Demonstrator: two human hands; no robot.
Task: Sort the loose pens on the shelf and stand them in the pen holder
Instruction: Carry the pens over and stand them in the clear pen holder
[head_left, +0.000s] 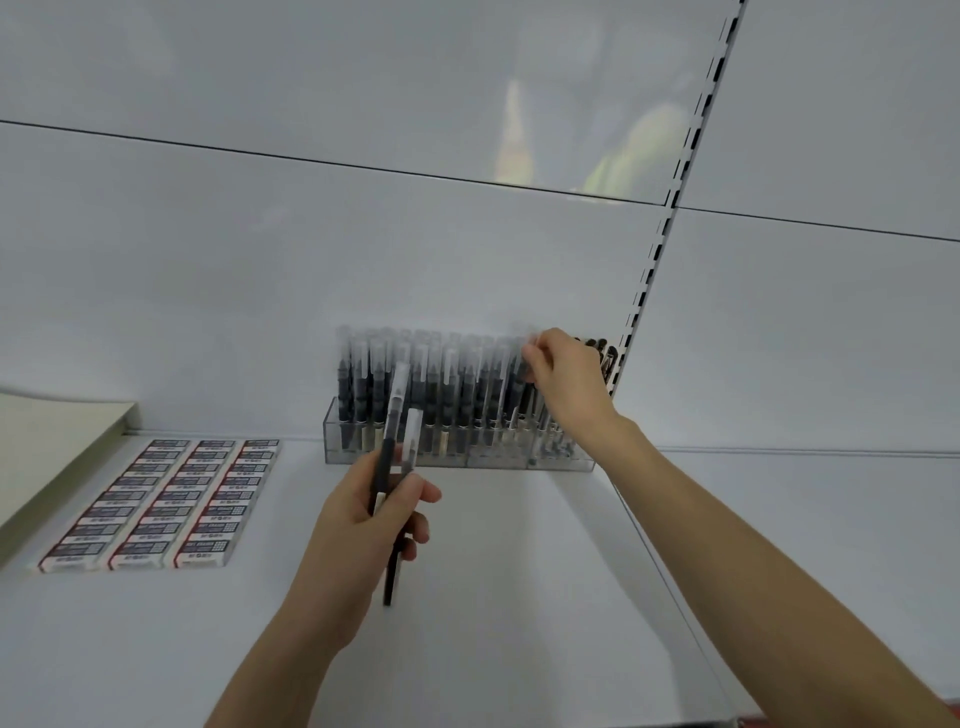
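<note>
A clear plastic pen holder (457, 460) stands on the white shelf against the back wall, packed with several upright black pens with clear caps (436, 379). My left hand (363, 525) grips two such pens (392, 467) upright in front of the holder, caps up. My right hand (563, 379) reaches into the holder's right part and pinches the top of a pen (530, 345) standing there. A few darker pens (605, 356) stand at the holder's far right, partly hidden by my right hand.
Boxed erasers (166, 499) lie in three rows on the shelf (519, 571) at the left. A beige pad (47, 447) lies at the far left. A slotted upright rail (675, 197) runs up the back wall right of the holder.
</note>
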